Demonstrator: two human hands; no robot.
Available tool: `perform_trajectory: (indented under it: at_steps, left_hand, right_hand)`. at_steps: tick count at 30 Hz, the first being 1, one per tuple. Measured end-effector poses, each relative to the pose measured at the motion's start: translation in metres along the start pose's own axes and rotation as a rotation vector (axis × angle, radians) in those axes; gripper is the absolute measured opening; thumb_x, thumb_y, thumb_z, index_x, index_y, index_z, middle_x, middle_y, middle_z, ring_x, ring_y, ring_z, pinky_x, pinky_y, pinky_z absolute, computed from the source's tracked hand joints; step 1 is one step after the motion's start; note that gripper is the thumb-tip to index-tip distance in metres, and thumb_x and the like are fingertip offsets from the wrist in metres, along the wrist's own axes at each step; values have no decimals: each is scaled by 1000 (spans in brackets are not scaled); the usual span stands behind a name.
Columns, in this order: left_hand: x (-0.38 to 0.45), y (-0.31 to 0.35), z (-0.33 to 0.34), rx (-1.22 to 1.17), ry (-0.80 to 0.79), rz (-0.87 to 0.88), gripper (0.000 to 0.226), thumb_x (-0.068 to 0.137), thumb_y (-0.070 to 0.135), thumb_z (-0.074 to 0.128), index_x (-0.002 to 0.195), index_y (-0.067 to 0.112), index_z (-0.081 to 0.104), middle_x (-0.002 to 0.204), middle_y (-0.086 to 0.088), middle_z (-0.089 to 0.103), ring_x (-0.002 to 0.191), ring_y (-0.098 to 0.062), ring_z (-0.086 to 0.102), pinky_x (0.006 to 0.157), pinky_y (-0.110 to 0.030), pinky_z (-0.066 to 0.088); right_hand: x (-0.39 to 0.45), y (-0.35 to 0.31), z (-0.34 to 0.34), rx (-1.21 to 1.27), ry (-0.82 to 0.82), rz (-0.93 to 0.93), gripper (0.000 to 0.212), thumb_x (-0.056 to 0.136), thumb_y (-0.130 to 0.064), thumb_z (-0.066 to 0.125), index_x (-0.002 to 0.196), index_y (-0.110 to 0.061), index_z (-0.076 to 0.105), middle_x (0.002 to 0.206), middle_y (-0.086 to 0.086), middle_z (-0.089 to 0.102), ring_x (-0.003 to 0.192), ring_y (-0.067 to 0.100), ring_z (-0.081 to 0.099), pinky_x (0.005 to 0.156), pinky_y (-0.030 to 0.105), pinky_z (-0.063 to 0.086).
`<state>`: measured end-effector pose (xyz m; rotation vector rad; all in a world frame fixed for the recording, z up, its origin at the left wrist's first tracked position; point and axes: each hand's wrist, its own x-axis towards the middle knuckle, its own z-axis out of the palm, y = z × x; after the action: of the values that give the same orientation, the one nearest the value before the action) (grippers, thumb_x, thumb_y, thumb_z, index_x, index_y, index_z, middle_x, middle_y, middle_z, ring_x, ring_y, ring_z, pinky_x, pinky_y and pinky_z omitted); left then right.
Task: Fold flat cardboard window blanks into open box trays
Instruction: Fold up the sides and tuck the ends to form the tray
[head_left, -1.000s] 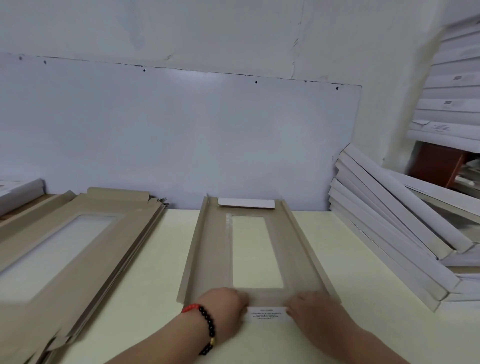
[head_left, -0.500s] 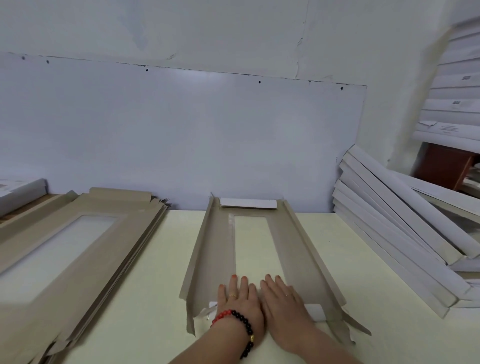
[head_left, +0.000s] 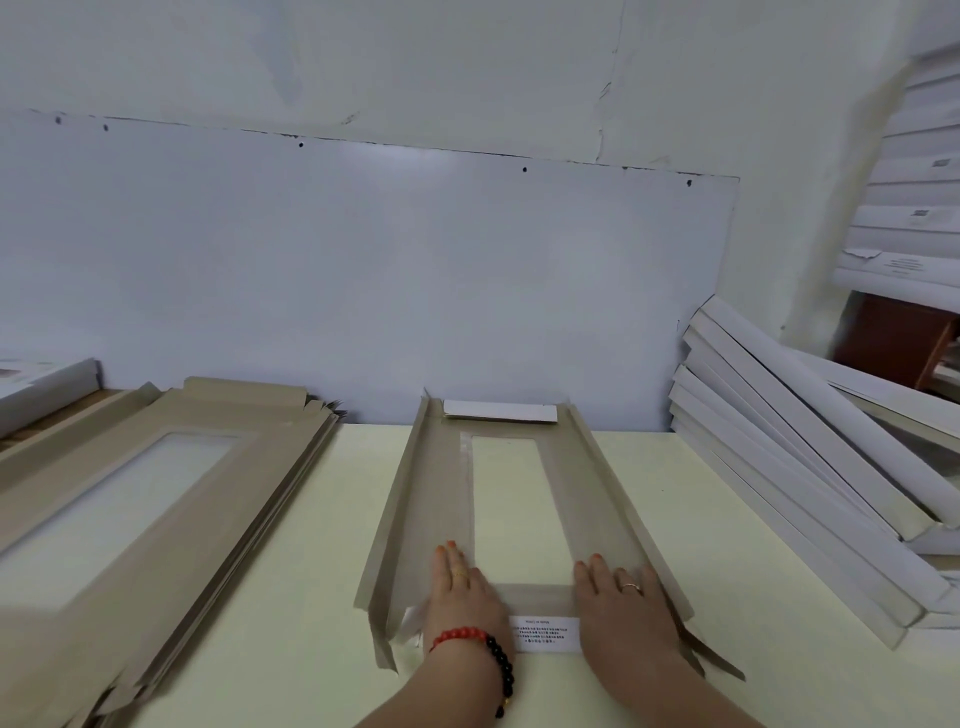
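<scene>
The blank (head_left: 511, 499) is lying lengthwise on the table (head_left: 691, 519), centred before the person, its two long walls already standing and the far flap (head_left: 500, 411) turned in. The left hand (head_left: 462, 597) and right hand (head_left: 623, 608) are both pressing flat on the near end of the floor, fingers spread and released, gripping nothing. They are flanking the white label (head_left: 545, 633) on the near flap.

Risks, as judged: the near corner tabs (head_left: 714, 660) are splaying outward and unsecured. If the near flap is raised before they are tucked, a tab may be caught outside the wall or creased. Uneven pressure from one palm may skew the crease or let the long walls fall open. The thin strip between window and near edge may buckle under a hard press.

Surroundings: a stack of flat blanks (head_left: 171, 499) is sitting near on the left, and leaning white trays (head_left: 810, 467) are crowding the right. Neither is touching the blank, but both are narrowing the space for swinging the piece around.
</scene>
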<state>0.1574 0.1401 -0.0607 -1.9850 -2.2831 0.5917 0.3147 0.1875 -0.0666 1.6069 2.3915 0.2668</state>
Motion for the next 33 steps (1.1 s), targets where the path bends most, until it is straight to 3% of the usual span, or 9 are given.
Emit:
perform_trajectory:
  at_steps: [4,8,13,16,19,27,29,30,33]
  left_hand:
    - [-6,4,-6,12,-14,18,49,98,16,28,143,-4,32,143,-31,35,132,-44,33,110,-60,19]
    - [-16,-4,-8,-94,31,50,42,96,11,28,136,5,40,135,-20,46,123,-37,43,98,-52,40]
    - [-34,-12,-18,-190,33,154,30,94,20,41,117,16,58,120,-8,60,111,-27,58,88,-37,44]
    - [-43,-20,-15,-301,28,170,28,90,34,39,104,22,60,110,-4,64,102,-25,61,79,-33,43]
    - [-43,-31,-9,-335,36,215,26,90,31,45,111,21,56,116,-4,62,111,-25,56,88,-36,47]
    - [-48,-28,-16,-256,174,157,42,81,10,50,121,21,42,109,-5,65,107,-29,58,98,-39,31]
    - [-55,-25,-20,-150,217,194,31,81,7,45,109,19,52,108,-8,66,106,-29,57,100,-42,26]
    - [-58,-23,-22,-113,232,214,28,83,7,43,106,17,56,109,-9,66,106,-28,57,101,-43,24]
    - [-68,-14,-21,-131,345,302,22,86,25,55,102,14,66,104,-9,68,99,-26,62,96,-38,32]
  right_hand:
    - [-6,-4,-5,15,79,-12,49,97,-12,31,145,-12,26,142,9,39,127,29,42,102,40,35]
    - [-17,7,-11,106,246,-8,25,86,-14,57,110,-21,58,106,3,60,99,25,59,78,34,51]
    - [-24,32,-12,283,238,-16,32,99,-24,30,126,-31,46,122,-7,54,113,17,54,90,32,44]
    - [-32,44,-12,331,118,-123,40,98,-41,38,138,-35,42,134,-9,49,125,14,44,100,29,38]
    - [-44,47,-11,419,18,-257,56,93,-47,49,146,-34,35,148,-9,38,138,12,29,111,27,27]
    - [-51,43,-24,367,100,-293,62,87,-44,59,145,-37,36,141,-12,46,131,9,41,108,24,26]
    - [-53,41,-24,286,188,-374,57,80,-44,65,135,-44,49,126,-12,58,118,5,53,102,20,32]
    - [-53,41,-23,182,326,-435,56,66,-48,75,120,-47,61,108,-14,66,102,2,62,91,15,41]
    - [-62,35,-11,143,361,-457,53,22,-43,89,72,-46,73,60,-22,59,53,-3,59,57,9,48]
